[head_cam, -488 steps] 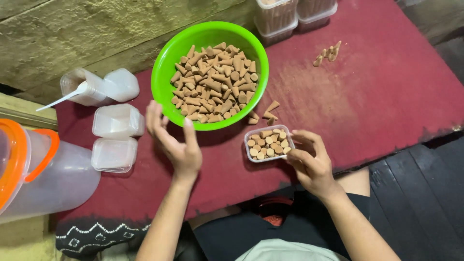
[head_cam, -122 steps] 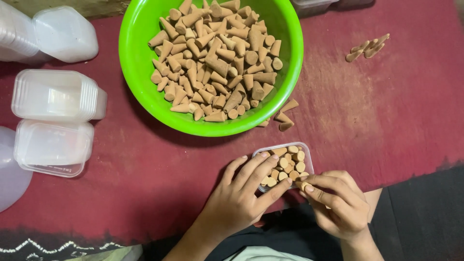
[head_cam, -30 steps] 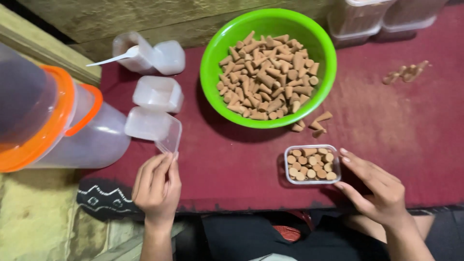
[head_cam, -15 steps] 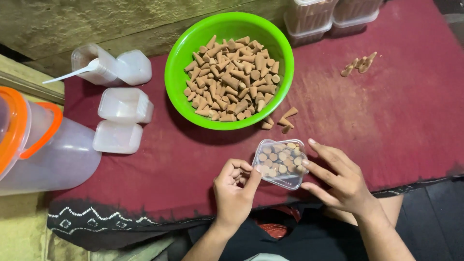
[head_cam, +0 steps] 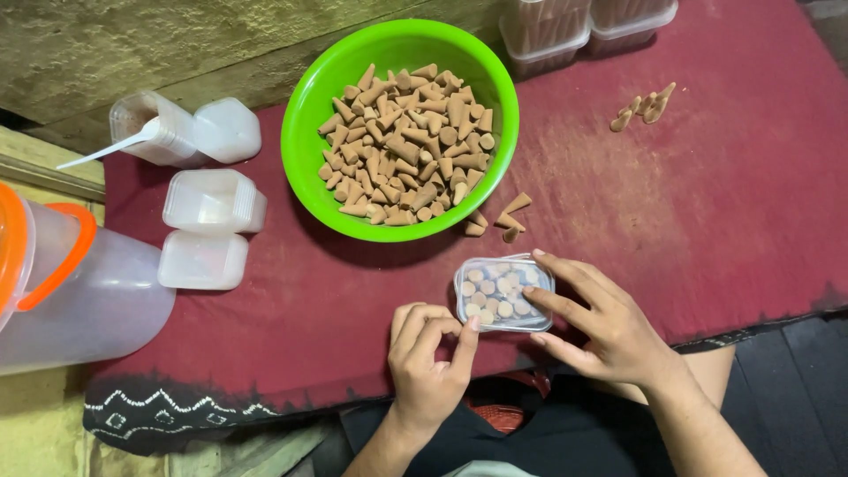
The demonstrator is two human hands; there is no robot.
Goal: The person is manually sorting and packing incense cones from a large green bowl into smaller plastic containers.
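Observation:
A small clear plastic box [head_cam: 502,290] filled with brown incense cones lies on the red cloth [head_cam: 707,212], a clear lid over it. My right hand [head_cam: 601,322] rests on the box's right side, fingers spread along its edges. At the box's lower left corner, my left hand [head_cam: 428,358] has its curled fingers and thumb on that corner. Behind the box stands a green bowl [head_cam: 305,163] heaped with brown cones.
A few loose cones [head_cam: 496,219] lie by the bowl and a few more cones [head_cam: 643,106] at far right. Stacked clear small boxes [head_cam: 210,230] sit left, with a large orange-lidded plastic jar [head_cam: 62,283], a bottle with a spoon [head_cam: 168,132], and clear tubs [head_cam: 583,26] at back.
My left hand came back from the left edge of the cloth to the small box. The box now has a clear lid on it, with both hands at its edges.

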